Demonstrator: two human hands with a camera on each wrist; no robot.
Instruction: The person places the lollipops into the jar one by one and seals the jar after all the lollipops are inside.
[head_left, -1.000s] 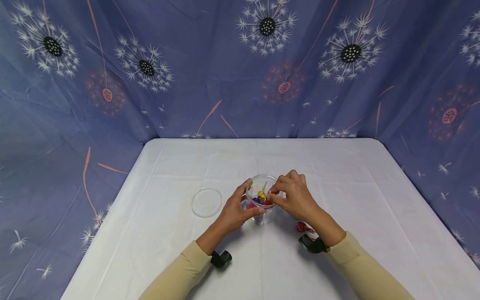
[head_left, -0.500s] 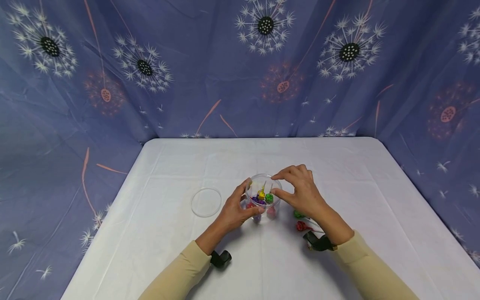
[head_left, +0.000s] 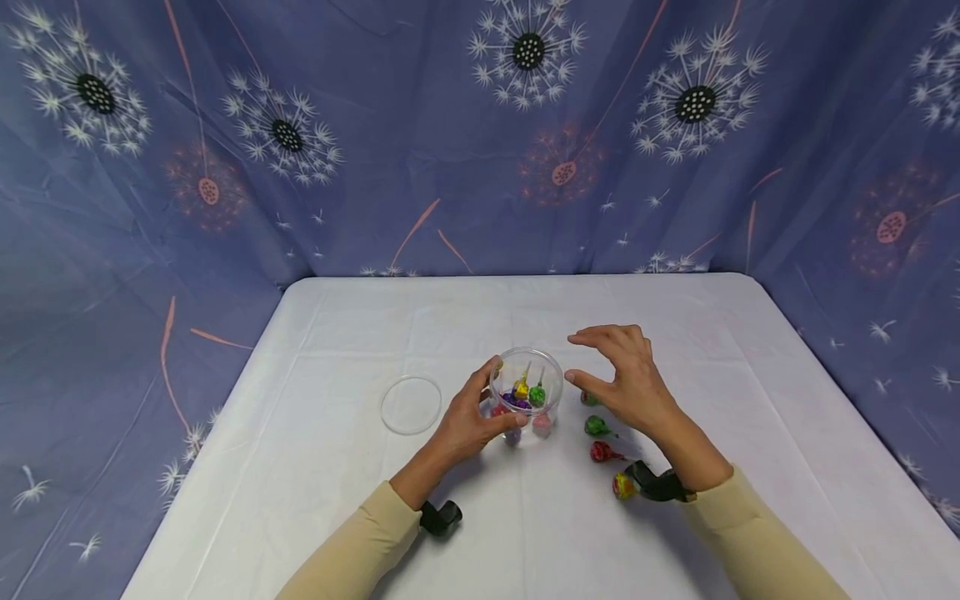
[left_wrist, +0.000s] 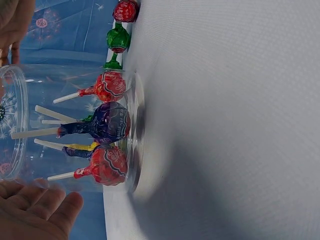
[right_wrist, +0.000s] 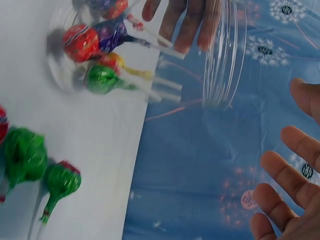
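nearest, loose lollipops point(head_left: 596, 426) line up right of the clear jar point(head_left: 531, 358). the left hand point(head_left: 471, 422) wraps the jar's left side. a round lid point(head_left: 411, 406) lies left of the jar. more lollipops point(head_left: 537, 396) stand inside it; just right of its rim the right hand point(head_left: 628, 379) hangs spread, holding nothing.

The jar point(head_left: 527, 350) stands around the middle of the table point(head_left: 450, 321), its lollipops point(head_left: 537, 395) heads down inside, sticks toward the rim. The left hand point(head_left: 474, 423) is around its left side, thumb across the near wall. Left of the jar — apart from it — lies the lid point(head_left: 411, 405). To the right, off the jar, is the right hand point(head_left: 630, 379); four loose lollipops point(head_left: 597, 426) run far to near in a row — the nearest beside the right wrist's band point(head_left: 660, 485). A curtain point(head_left: 420, 167) hangs behind and on both sides.
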